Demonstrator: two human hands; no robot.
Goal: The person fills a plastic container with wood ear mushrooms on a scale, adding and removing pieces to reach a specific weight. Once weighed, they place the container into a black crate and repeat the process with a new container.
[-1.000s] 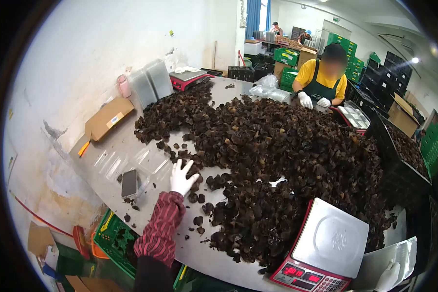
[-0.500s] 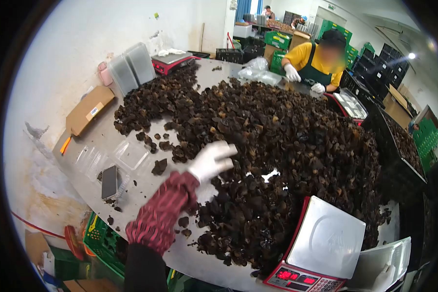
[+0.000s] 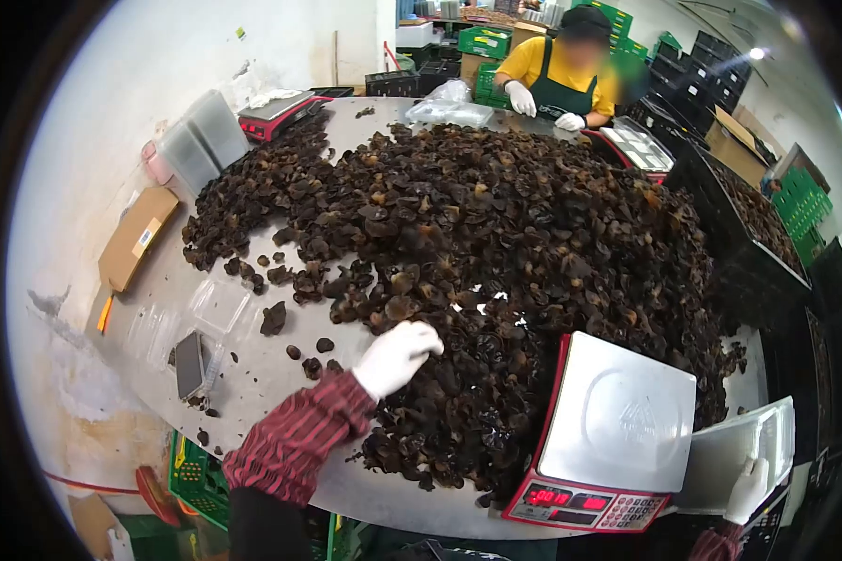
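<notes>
My left hand [image 3: 398,360], in a white glove, rests at the near left edge of a large heap of dark wood ear mushrooms [image 3: 496,234]. Its fingers are curled together against the heap, and whatever lies under the fingertips is hidden. At the lower right my right hand [image 3: 747,491], also gloved, grips a clear plastic box [image 3: 734,453], which looks like several nested ones. Between the hands stands a red and silver digital scale [image 3: 617,411] with a bare pan and lit red digits.
Left on the steel table [image 3: 346,496] lie a phone [image 3: 190,365], clear lids [image 3: 220,306] and a cardboard box [image 3: 140,238]. A second scale [image 3: 281,112] stands behind. Across the heap a person [image 3: 561,75] works with gloved hands. Black crates [image 3: 748,224] border the right.
My left hand has come down and nearer, its spread fingers now curled in at the heap. My right hand and the box show more fully as the view has shifted.
</notes>
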